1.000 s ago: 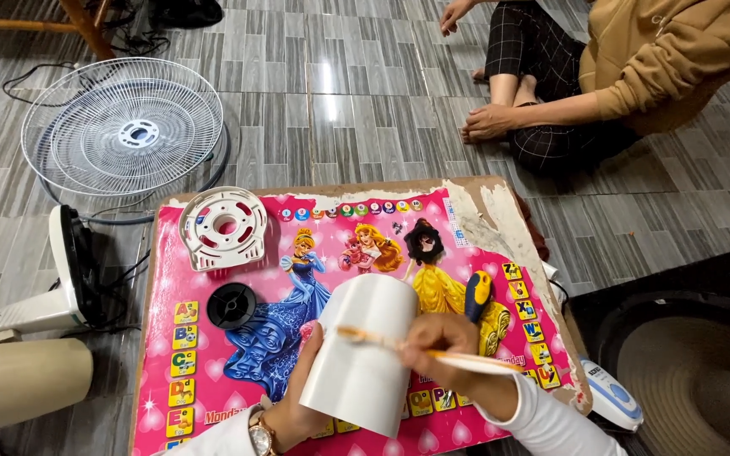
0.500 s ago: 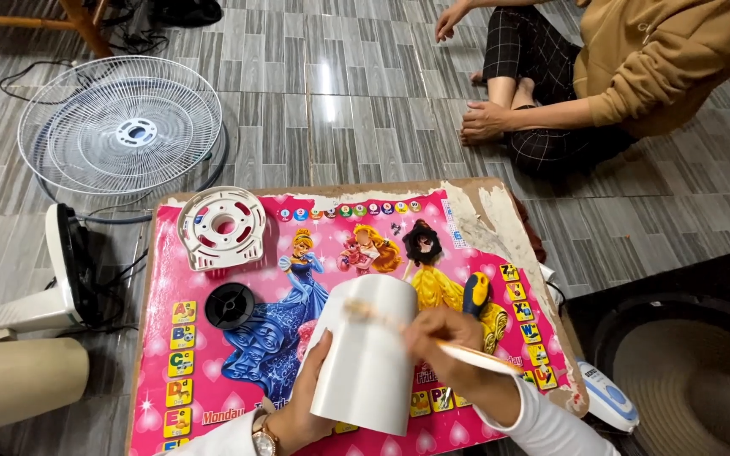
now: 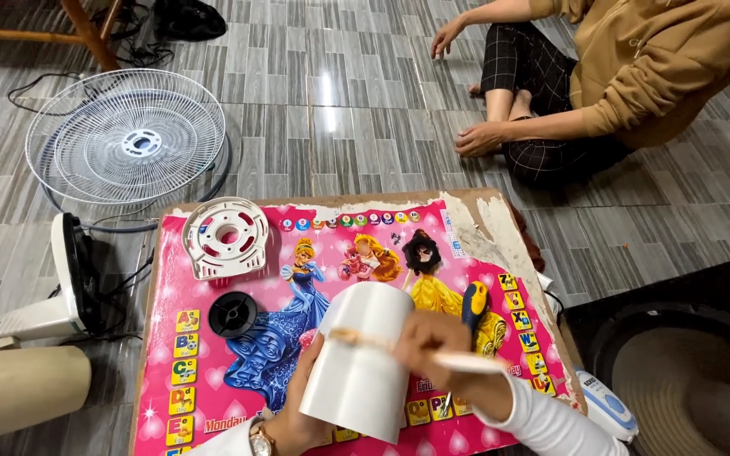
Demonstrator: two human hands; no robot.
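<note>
A pink picture-printed desk carries a white round plastic cover and black disc. Over it, the left hand grips a white cylinder; the right hand pinches a brush, now further down the cylinder.

The small table stood in front of the person, the round plastic housing on its far left corner, the dark ring just nearer. The cylinder was over the table's near edge, between left hand and right hand. The fan grille lay on the floor beyond, to the left; another person sat far right.
</note>
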